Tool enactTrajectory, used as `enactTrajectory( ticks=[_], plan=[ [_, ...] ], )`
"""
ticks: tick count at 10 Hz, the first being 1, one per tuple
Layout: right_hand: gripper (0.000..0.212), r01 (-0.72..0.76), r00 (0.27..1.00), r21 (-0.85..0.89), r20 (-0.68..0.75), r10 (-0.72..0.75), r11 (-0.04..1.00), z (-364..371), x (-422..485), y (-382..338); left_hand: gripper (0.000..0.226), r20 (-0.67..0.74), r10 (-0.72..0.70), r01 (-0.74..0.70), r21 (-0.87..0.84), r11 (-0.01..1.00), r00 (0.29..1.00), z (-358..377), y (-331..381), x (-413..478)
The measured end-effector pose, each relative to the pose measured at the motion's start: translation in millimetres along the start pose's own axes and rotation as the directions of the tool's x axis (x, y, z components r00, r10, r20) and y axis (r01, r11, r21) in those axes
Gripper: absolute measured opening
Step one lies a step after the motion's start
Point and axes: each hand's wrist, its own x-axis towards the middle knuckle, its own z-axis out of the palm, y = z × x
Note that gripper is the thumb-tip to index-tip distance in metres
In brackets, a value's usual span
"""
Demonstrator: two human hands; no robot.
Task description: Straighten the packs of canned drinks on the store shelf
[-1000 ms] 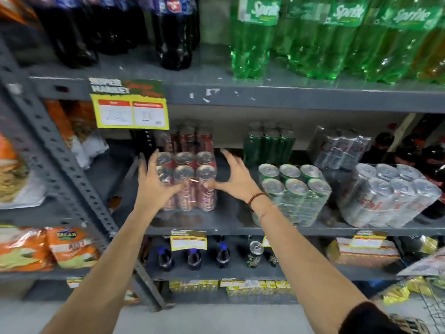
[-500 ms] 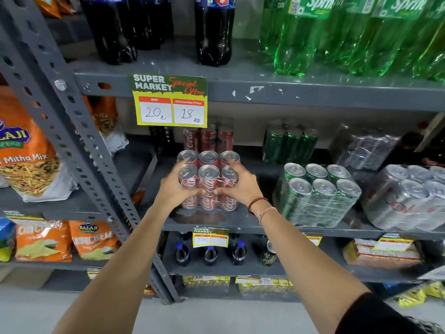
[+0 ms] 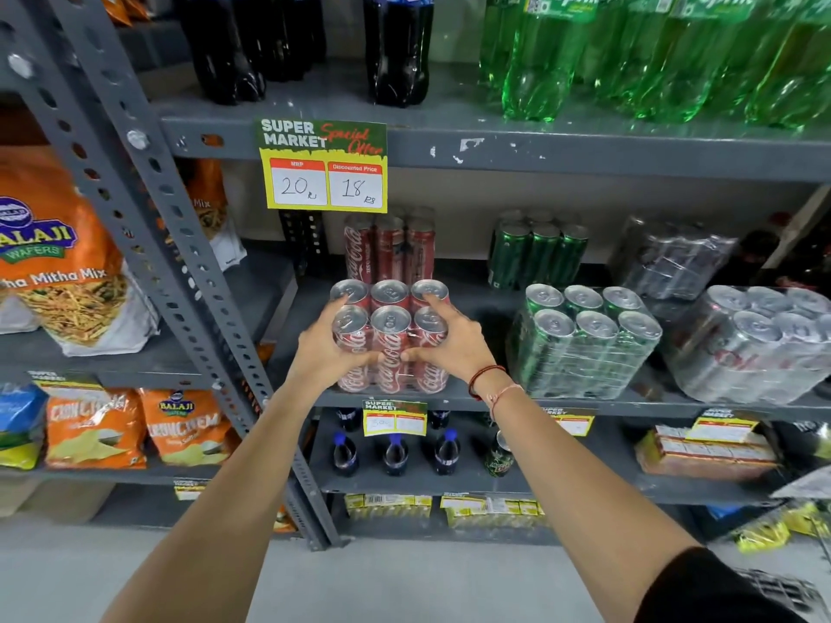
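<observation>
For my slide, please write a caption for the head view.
Both hands, left and right, grip a red cola can pack on the grey shelf.

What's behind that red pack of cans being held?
Behind the red pack, more red cola cans stand upright at the shelf's back. Their bases are hidden by the pack, so how many rows stand there is unclear.

Supermarket aisle, grey steel shelves (image 3: 494, 148), special-offer price tag (image 3: 323, 166) reading 20 and 18, soda bottles (image 3: 544, 56) above, wrapped can packs (image 3: 584, 341), snack bags (image 3: 54, 258) left
</observation>
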Motion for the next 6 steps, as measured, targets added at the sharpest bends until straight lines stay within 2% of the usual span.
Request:
enactTrajectory(
  ticks=[4,5,6],
  plan=[
    [0.099,-0.002,1.000,-0.007,0.006,0.002,1.000,-3,-3,-3,0.104,-0.021,-0.041,0.041,0.044,0.998,0.999,0,4,-4],
    [0.101,0.013,0.999,-0.025,0.046,-0.012,1.000,-3,-4,-4,0.105,-0.006,-0.050,0.050,0.068,0.996,0.999,0,4,-3],
    [0.090,0.053,0.999,-0.113,0.019,-0.051,0.992,-11,-10,-19,0.103,0.003,-0.031,0.030,0.237,0.971,1.000,-2,14,-3]
  ],
)
